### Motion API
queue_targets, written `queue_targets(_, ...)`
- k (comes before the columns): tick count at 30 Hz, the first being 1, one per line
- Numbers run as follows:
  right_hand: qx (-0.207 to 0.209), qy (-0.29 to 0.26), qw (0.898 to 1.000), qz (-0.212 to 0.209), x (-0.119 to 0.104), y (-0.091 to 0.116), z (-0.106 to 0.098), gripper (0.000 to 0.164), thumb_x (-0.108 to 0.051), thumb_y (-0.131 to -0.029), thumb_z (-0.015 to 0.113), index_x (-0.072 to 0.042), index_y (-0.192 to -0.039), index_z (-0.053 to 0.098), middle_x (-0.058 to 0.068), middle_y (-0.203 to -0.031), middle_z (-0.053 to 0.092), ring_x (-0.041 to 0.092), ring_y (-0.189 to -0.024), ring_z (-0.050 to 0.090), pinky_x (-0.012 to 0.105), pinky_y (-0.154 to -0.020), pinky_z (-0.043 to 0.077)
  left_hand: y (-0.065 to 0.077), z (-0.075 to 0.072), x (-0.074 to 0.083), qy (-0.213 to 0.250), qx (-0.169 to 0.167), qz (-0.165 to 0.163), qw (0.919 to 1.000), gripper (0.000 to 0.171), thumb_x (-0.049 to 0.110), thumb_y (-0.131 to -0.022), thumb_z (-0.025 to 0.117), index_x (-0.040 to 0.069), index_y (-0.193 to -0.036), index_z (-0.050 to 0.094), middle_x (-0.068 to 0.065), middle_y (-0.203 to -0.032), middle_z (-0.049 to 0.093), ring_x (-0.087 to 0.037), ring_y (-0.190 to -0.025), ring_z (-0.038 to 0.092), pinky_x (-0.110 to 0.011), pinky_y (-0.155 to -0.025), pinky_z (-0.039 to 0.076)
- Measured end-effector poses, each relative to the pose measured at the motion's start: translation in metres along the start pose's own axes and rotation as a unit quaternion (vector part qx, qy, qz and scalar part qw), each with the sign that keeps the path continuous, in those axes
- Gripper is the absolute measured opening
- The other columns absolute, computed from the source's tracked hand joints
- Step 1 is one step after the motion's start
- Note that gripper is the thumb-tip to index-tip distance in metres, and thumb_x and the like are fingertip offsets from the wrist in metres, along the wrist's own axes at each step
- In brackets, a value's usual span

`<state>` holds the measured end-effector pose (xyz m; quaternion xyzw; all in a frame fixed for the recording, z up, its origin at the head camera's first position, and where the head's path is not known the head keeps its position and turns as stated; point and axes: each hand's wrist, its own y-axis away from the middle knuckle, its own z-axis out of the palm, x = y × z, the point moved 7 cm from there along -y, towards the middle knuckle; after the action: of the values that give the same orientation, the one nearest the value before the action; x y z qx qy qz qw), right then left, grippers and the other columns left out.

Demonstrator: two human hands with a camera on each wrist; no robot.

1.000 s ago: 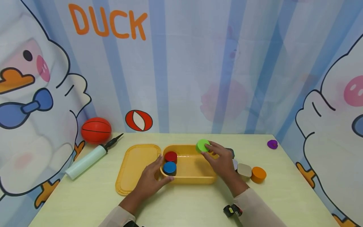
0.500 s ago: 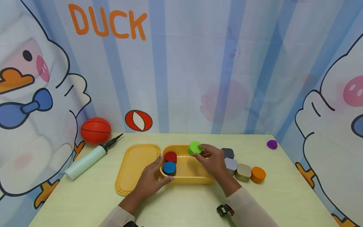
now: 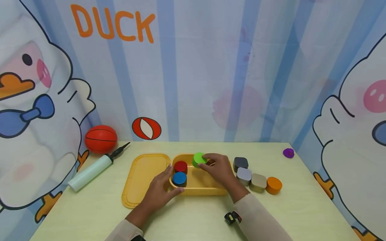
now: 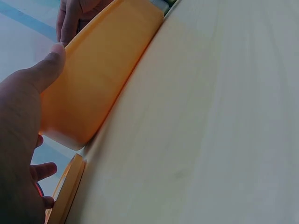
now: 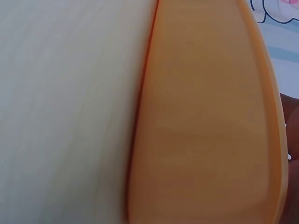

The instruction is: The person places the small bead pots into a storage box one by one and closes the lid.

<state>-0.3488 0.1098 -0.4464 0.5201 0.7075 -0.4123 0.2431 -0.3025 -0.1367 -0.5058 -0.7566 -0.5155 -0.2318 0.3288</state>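
Observation:
My right hand (image 3: 219, 168) pinches a short, round green block (image 3: 199, 160) between thumb and fingers. It holds the block over the yellow plastic box (image 3: 208, 191), near the back wall. Inside the box, at its left end, sit a round red block (image 3: 181, 166) and a round blue block (image 3: 180, 178) in front of it. My left hand (image 3: 158, 187) steadies the box's left end, thumb along the front wall and fingers around the side. In the left wrist view, its thumb lies at the rim of the box (image 4: 100, 74). The right wrist view shows mostly the box wall (image 5: 205, 112).
A flat yellow lid (image 3: 137, 177) lies left of the box. Right of it stand dark grey (image 3: 240, 163), light grey (image 3: 244, 175), beige (image 3: 258, 182) and orange (image 3: 274, 185) blocks. A pump (image 3: 91, 172), red ball (image 3: 101, 139) and small purple object (image 3: 288, 153) lie farther out.
My right hand has carried the green block leftward over the box, closer to the red block. The grey blocks behind that hand have come into fuller view. My left hand stays put.

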Motion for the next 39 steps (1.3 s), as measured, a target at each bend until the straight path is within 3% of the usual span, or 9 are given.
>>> queue_targets(4,-0.024,0.02,0.999,0.03,0.001,-0.004,0.008,0.035,-0.02,-0.091,0.091,-0.007,-0.123,0.083,0.012,-0.119,0.082,0.019,-0.088,0.077,0.03,-0.072,0.066,-0.001,0.0,0.0,-0.002,-0.003,-0.001,1.0,0.1,0.055,-0.094,0.083,0.012,-0.171,0.035,-0.009,-0.179,0.032,-0.04,-0.165,0.036,-0.07,-0.131,0.032)
queue_targets(11,-0.046,0.021,0.998,0.038,0.001,-0.008,0.018,0.033,-0.016,-0.09,0.092,-0.002,-0.119,0.083,0.015,-0.117,0.082,0.019,-0.084,0.075,0.032,-0.076,0.066,-0.001,0.0,0.001,-0.003,0.001,-0.004,1.0,0.101,0.054,-0.093,0.085,0.011,-0.17,0.036,-0.009,-0.179,0.033,-0.042,-0.164,0.037,-0.069,-0.13,0.033)
queue_targets(16,-0.057,0.028,0.996,0.061,0.005,-0.013,0.021,0.034,-0.017,-0.089,0.092,-0.005,-0.12,0.084,0.013,-0.118,0.081,0.017,-0.084,0.071,0.033,-0.079,0.065,0.0,-0.001,0.0,-0.004,0.002,-0.003,1.0,0.1,0.054,-0.093,0.084,0.011,-0.17,0.036,-0.008,-0.179,0.033,-0.042,-0.164,0.038,-0.069,-0.13,0.033)
queue_targets(24,-0.068,0.027,0.995,0.069,0.009,-0.018,0.023,0.033,-0.016,-0.089,0.093,-0.005,-0.119,0.084,0.014,-0.127,0.08,0.019,-0.088,0.072,0.038,-0.086,0.066,0.001,-0.003,0.002,0.003,0.003,-0.003,1.0,0.1,0.052,-0.093,0.085,0.01,-0.17,0.037,-0.009,-0.178,0.034,-0.042,-0.164,0.038,-0.07,-0.13,0.032)
queue_targets(39,-0.089,0.015,0.99,0.108,0.025,-0.016,0.035,0.032,-0.012,-0.089,0.092,-0.003,-0.118,0.082,0.016,-0.127,0.079,0.024,-0.098,0.075,0.044,-0.096,0.066,0.0,-0.001,0.002,0.0,0.004,0.005,1.0,0.1,0.053,-0.093,0.085,0.01,-0.17,0.037,-0.009,-0.178,0.034,-0.04,-0.164,0.038,-0.07,-0.13,0.033)
